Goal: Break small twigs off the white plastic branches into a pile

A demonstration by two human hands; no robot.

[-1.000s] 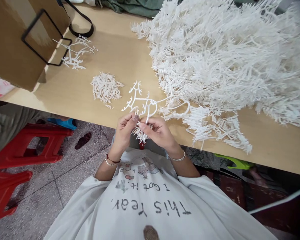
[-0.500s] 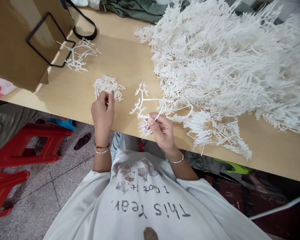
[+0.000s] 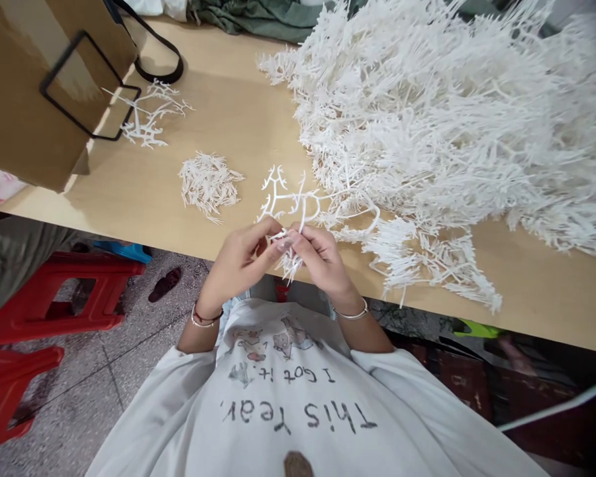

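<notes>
My right hand (image 3: 324, 260) is closed, thumb and fingers pinching a white plastic branch (image 3: 302, 215) whose forked arms reach out over the table. Close against it, my left hand (image 3: 241, 260) is also closed, its thumb and forefinger pinching a small white sprig at the branch's near end. The fingertips partly cover that spot. A tuft of thin sprigs (image 3: 291, 266) hangs below the fingers. Beyond my left hand lies a small loose pile of white sprigs (image 3: 209, 185). A huge heap of bushy white branches (image 3: 427, 126) spreads over the right of the table.
Bare white branches (image 3: 151, 116) lie by a black wire frame (image 3: 87, 86) and a cardboard box (image 3: 34, 79) at left. A black strap (image 3: 176, 69) loops behind. Dark green cloth (image 3: 258, 18) lies at the back. Red stools (image 3: 64, 285) stand on the floor.
My left hand has come from the small sprig pile rightward and nearer to me, meeting my right hand at the branch. My right hand stays nearly in place.
</notes>
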